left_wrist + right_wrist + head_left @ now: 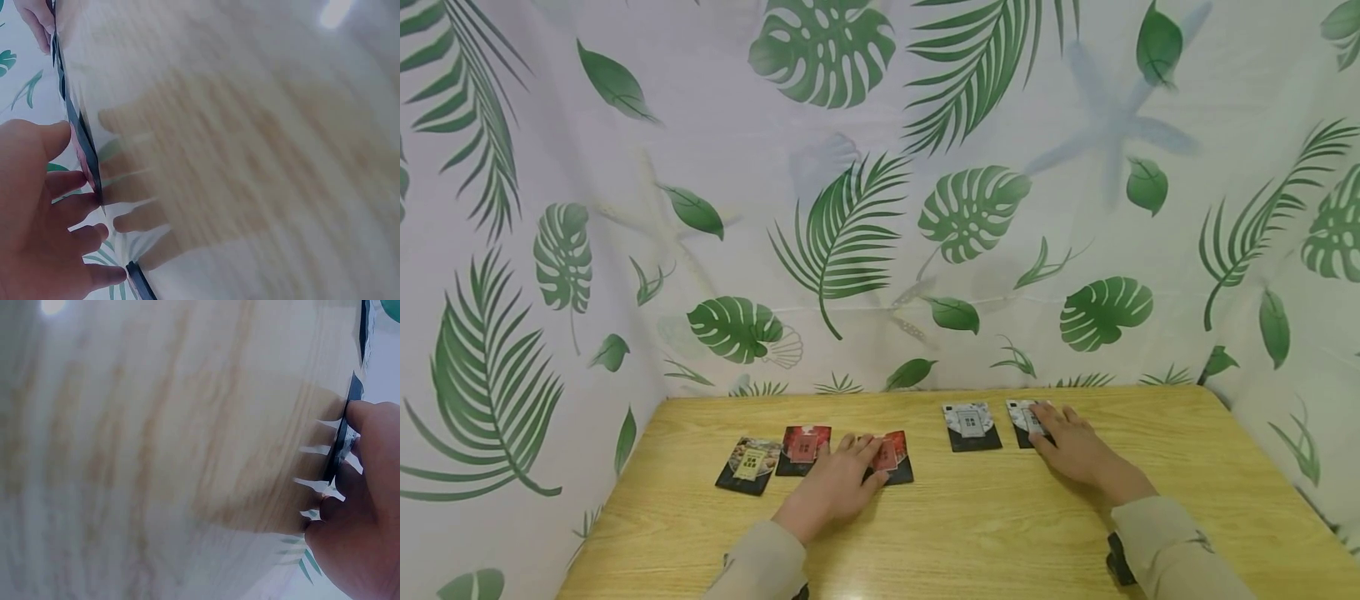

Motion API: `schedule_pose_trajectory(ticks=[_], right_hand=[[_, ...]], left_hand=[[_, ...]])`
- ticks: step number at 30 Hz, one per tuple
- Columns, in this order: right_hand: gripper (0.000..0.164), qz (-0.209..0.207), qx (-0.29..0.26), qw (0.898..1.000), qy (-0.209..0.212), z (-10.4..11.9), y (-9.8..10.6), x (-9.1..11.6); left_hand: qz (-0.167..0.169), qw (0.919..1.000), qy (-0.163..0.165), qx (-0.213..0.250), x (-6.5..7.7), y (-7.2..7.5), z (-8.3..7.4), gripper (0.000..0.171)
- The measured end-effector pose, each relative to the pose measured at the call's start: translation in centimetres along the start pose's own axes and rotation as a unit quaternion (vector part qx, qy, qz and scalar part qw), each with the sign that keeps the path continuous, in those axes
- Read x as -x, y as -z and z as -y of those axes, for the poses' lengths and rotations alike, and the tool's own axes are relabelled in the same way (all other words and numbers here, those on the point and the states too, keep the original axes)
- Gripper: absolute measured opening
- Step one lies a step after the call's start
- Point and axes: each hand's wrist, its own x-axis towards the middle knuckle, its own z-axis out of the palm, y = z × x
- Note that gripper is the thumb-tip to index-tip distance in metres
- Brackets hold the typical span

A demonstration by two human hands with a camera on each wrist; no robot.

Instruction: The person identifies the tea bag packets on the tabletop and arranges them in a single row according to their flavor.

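Several small flat packets lie on the table. My left hand (842, 482) rests over a red-and-black packet (897, 457), its fingers spread across the left part. Left of that hand are another red-and-black packet (803, 450) and a yellow-labelled packet (747, 465). Farther right, my right hand (1072, 444) touches a white-and-black packet (1021, 421) with its fingers, covering much of it. A matching white-and-black packet (972, 427) lies just to its left. In the right wrist view, the thumb and fingers of my right hand (375, 469) meet the packet's dark edge (340, 447).
The wood-grain table (970, 533) has its back edge against a leaf-patterned white cloth (880, 250), which also hangs on both sides. A dark band (1120, 560) shows at my right wrist, below the sleeve (1165, 533).
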Motion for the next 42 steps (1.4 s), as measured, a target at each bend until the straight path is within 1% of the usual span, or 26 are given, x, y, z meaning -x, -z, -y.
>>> schedule_pose_trajectory(ticks=[2, 3, 12, 17, 26, 35, 42], right_hand=[[0.063, 0.000, 0.001, 1.000, -0.001, -0.1, 0.0, 0.0], [0.063, 0.000, 0.001, 1.000, -0.002, -0.1, 0.0, 0.0], [0.063, 0.002, -0.006, 1.000, -0.004, -0.2, 0.0, 0.0], [0.063, 0.000, 0.000, 1.000, -0.003, -0.3, -0.1, -0.1], [0.063, -0.001, 0.007, 1.000, -0.004, -0.4, -0.1, -0.2], [0.064, 0.000, 0.005, 1.000, -0.002, -0.1, -0.1, -0.1], [0.064, 0.008, -0.004, 1.000, -0.005, 0.0, 0.0, -0.1]], left_hand=[[-0.004, 1.0000, -0.001, -0.004, -0.2, 0.0, -0.1, 0.065], [-0.002, 0.9999, 0.002, -0.014, -0.1, 0.4, -0.5, 0.065], [-0.006, 0.9995, 0.007, -0.029, -0.9, 0.1, -0.5, 0.066], [-0.009, 0.9995, 0.010, -0.030, -1.5, 0.1, -0.6, 0.065], [-0.007, 0.9997, 0.015, -0.017, -2.4, 0.2, -1.0, 0.064], [-0.008, 0.9995, 0.021, -0.023, -3.4, 0.1, -1.2, 0.064], [-0.004, 0.9993, 0.029, -0.021, -3.8, 0.1, -1.5, 0.064]])
